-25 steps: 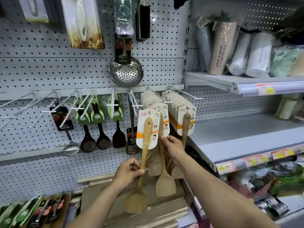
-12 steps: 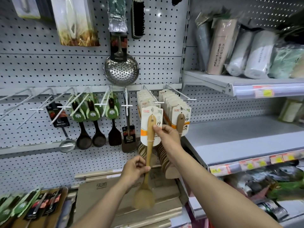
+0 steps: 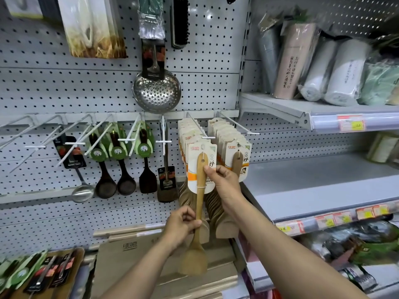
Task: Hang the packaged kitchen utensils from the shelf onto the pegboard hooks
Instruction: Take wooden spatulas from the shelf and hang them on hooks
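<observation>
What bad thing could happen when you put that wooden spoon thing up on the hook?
The front hook is already crowded with cards, so the wooden spatula might sit near the tip and slip off. The right hand pinches only the card, which could bend or tear at its hole. The left hand could swing the blade into the spatulas hanging behind.

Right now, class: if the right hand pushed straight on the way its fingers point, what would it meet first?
The right hand points up-left at the card of the spatula it already pinches. Behind that card, probably the other cards on that hook; depth is unclear.
</observation>
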